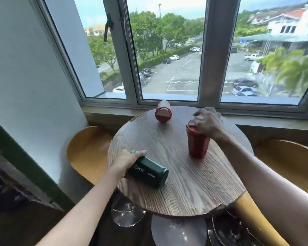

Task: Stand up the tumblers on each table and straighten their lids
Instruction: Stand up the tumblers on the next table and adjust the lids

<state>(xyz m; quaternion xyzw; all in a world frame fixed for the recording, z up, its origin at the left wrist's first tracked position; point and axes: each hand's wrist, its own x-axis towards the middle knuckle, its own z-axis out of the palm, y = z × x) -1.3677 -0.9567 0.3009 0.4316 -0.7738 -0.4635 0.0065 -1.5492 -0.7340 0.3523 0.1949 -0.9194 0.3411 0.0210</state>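
Nearest to us, the round wooden table (185,189) fills the lower centre of the view, its grain running toward the window. At its left edge lies the green tumbler (148,172) on its side, base pointing toward the table's middle and lid end pointing off the left rim. Our left hand (127,159) is wrapped over the lid end of this tumbler, fingers curled across its upper side in a closed grasp.

Farther in, on the right half of the table, the red tumbler (196,143) stands upright. Our right hand (208,120) rests on top of it, fingers bent down over the red lid (192,127); we cannot tell whether they pinch the lid or merely press on it.

Beyond both, near the far edge, a beige tumbler (163,110) lies on its side, apart from the other two, its red lid facing us and its base toward the window (169,50).

Curved wooden chairs (86,151) flank the table on either side. Through the glass we see a car park and trees.
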